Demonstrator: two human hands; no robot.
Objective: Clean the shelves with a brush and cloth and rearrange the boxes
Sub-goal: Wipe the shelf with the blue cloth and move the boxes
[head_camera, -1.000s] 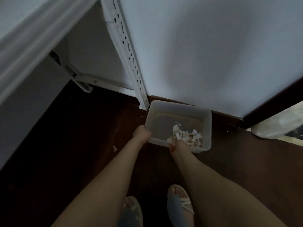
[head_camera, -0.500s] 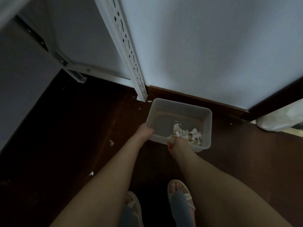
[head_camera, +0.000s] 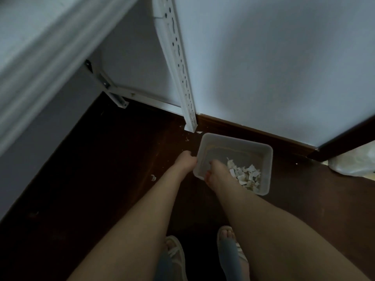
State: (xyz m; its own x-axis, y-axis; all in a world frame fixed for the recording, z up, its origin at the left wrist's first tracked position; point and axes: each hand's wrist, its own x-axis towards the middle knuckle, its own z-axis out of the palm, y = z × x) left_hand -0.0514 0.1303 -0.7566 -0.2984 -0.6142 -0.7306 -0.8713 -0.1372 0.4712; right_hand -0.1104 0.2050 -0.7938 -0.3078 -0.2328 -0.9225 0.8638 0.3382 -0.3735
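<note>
Both hands are down at the box (head_camera: 243, 148), which sits on the dark floor (head_camera: 101, 179) just beside the foot of the white shelf upright (head_camera: 178, 63). The left hand (head_camera: 185, 161) is curled round the box's left rim. The right hand (head_camera: 218, 173) hooks over the near rim, fingers inside and thumb outside, so it looks like a two-handed grip on the container. A heap of paper scraps (head_camera: 246, 175) is bunched in the near right corner, right by that hand.

This looks like the lift, and the trick is to keep it level. The load lies to one side, so tipping towards the right would slide it against the low wall. A straight rise, clear of the upright, should do it.

A loose scrap (head_camera: 153, 177) lies on the floor to the left, with a few more bits (head_camera: 187, 139) by the upright's foot. These probably want gathering into the box too.
</note>
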